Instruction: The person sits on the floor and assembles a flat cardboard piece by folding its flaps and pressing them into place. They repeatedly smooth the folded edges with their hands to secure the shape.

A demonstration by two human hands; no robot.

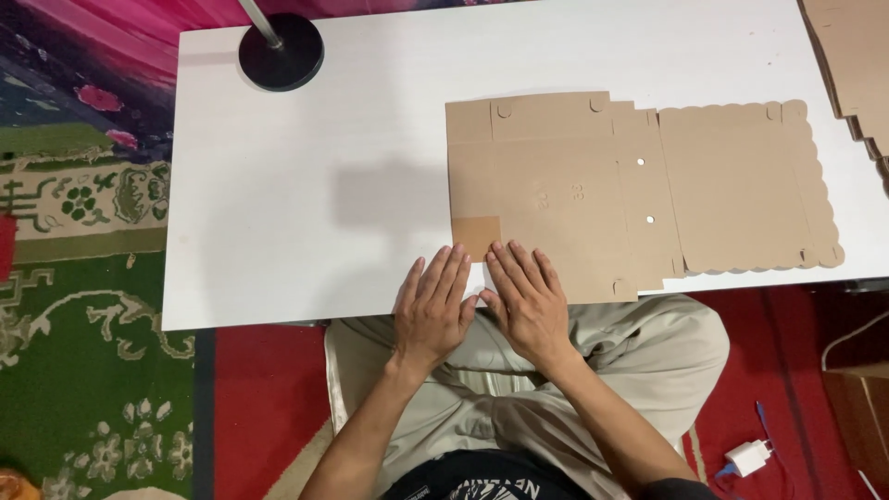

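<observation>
- The flat cardboard box blank (593,199) lies unfolded on the white table (278,231), reaching from the near edge toward the middle and off to the person's right.
- The left hand (433,310) rests palm down, fingers straight and close together, at the table's near edge; its fingertips touch the small folded corner flap (476,237) of the blank.
- The right hand (526,304) lies flat just beside the left, fingers slightly spread, pressing the near left part of the blank.
- Neither hand pinches or grips anything.
- The blank is plain brown, with a scalloped panel on its right, round tab cuts along the far edge and two small holes near the middle.
- A stack of further cardboard sheets (857,65) sits at the far right corner; a round black stand base (281,53) sits at the far left.
</observation>
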